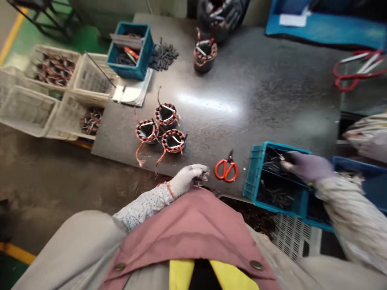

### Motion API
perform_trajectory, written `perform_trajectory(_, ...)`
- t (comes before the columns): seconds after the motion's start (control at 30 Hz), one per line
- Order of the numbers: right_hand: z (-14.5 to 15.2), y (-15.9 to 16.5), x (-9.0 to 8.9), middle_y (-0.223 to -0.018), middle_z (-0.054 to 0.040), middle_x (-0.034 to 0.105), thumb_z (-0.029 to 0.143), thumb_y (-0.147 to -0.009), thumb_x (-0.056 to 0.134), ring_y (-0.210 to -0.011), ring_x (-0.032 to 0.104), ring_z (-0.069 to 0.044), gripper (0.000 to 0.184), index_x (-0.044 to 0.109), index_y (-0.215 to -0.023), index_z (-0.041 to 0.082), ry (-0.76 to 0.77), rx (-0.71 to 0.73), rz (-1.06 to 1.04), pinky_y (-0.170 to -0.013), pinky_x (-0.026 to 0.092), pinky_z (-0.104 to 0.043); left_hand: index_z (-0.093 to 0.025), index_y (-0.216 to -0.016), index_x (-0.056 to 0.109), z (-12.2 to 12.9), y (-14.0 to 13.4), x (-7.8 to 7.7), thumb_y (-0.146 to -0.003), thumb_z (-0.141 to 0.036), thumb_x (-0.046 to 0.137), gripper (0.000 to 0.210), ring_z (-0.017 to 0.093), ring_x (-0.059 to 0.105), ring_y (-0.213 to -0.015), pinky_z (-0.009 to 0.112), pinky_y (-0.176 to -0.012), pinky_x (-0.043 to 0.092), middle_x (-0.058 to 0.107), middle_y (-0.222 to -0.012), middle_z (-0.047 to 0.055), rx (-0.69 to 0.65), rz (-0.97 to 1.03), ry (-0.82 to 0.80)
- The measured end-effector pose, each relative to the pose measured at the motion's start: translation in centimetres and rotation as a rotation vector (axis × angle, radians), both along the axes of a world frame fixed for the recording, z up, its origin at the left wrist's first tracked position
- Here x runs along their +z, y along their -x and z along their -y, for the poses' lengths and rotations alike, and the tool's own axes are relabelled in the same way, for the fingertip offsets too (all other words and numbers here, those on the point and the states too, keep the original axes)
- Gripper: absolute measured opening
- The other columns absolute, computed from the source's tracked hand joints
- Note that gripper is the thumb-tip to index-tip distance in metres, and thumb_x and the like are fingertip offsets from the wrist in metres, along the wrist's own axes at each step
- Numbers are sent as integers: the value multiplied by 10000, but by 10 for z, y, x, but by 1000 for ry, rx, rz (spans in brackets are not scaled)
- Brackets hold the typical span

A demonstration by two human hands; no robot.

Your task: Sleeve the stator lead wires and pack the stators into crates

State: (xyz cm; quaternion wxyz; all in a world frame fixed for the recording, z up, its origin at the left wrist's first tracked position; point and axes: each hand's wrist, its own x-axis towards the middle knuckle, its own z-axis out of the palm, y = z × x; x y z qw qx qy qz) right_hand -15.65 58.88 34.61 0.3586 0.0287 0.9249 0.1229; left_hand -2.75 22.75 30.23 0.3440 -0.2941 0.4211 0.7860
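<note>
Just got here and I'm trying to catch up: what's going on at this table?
The person's right hand is at a divided blue bin holding small dark pieces. The left hand is curled near the edge of the table; its grip is unclear. Three wire-wound rings stand grouped there, left of orange-handled scissors.

Our scissors [229, 160] have orange-red handles. Left of them, our left hand [189, 177] is gloved in white with an orange cuff line, its pale sleeve [151, 203] dark-speckled; right of them, our right hand [313, 167] shows muted purple over a teal bin [254, 171]. On our side, the apron [193, 219] is dusty pink.
</note>
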Motion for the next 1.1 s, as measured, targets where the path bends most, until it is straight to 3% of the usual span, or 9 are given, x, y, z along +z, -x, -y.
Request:
perform_trajectory(0.07, 13, -16, 24, -1015, -259, 707, 400, -829, 608, -972, 676, -363, 214, 678, -911, 215, 99, -251, -225, -750, 472, -445, -136, -1058, 674, 9, 5, 5, -726, -358, 674, 400, 154, 641, -778, 282, -722, 498, 710, -996, 106, -180, -184, 79)
perform_trajectory(0.13, 48, -44, 43, -884, -214, 711, 437, -756, 657, -871, 685, -339, 184, 638, -777, 255, 391, -482, -449, -719, 485, -457, -159, -1213, 631, 17, 12, 13, -779, -391, 642, 493, 203, 651, -940, 340, -867, 503, 692, -1131, 109, -410, -478, 229)
perform_trajectory(0.27, 172, -98, 44, -712, -73, 662, 560, -557, 795, -578, 632, -257, 470, 614, -867, 258, 1098, -921, -467, -527, 511, -411, -218, -1449, 439, 43, 21, 27, -830, -464, 629, 692, 303, 563, -1227, 426, -1017, 453, 544, -1418, 127, -788, -957, 525)
perform_trajectory(0.43, 293, -110, 16, -696, -18, 643, 598, -552, 806, -560, 595, -164, 512, 583, -814, 218, 1324, -836, -84, -493, 516, -296, -213, -1415, 463, 103, 21, 25, -921, -476, 493, 560, 274, 686, -994, 363, -830, 519, 713, -1119, 102, -999, -980, 577)
perform_trajectory(0.6, 338, -81, 25, -519, 20, 568, 530, -613, 785, -391, 465, -98, 410, 582, -713, 189, 1235, -820, 230, -342, 354, -205, -147, -1069, 634, 167, 17, 19, -911, -492, 484, 408, 230, 673, -801, 318, -728, 502, 715, -897, 101, -1045, -896, 476)
perform_trajectory(0.7, 340, -50, 35, -475, 23, 544, 515, -661, 712, -338, 415, -89, 351, 547, -657, 205, 1212, -881, -72, -290, 250, -191, -149, -935, 642, 209, 7, 7, -903, -491, 476, 382, 156, 624, -743, 266, -708, 492, 699, -873, 71, -873, -783, 138)
perform_trajectory(0.77, 338, -27, 34, -461, 30, 528, 495, -687, 679, -338, 413, -94, 315, 533, -648, 219, 1150, -822, -351, -294, 243, -197, -142, -947, 649, 234, 0, -2, -895, -523, 462, 428, 117, 563, -631, 236, -604, 463, 668, -793, 41, -752, -591, 77)
perform_trajectory(0.9, 349, 2, 0, -497, 20, 541, 416, -686, 677, -436, 485, -115, 249, 565, -614, 206, 906, -402, -369, -418, 364, -229, -146, -1061, 665, 264, 0, -14, -855, -545, 503, 478, 100, 488, -538, 221, -501, 406, 649, -734, 16, -657, -370, 212)
perform_trajectory(1.1, 368, 7, -61, -638, -31, 679, 385, -715, 608, -595, 601, -172, 207, 684, -714, 192, 451, 132, -221, -560, 400, -265, -147, -1065, 677, 271, 3, -21, -833, -538, 530, 478, 168, 616, -800, 256, -667, 508, 718, -973, 78, -480, -373, 302)
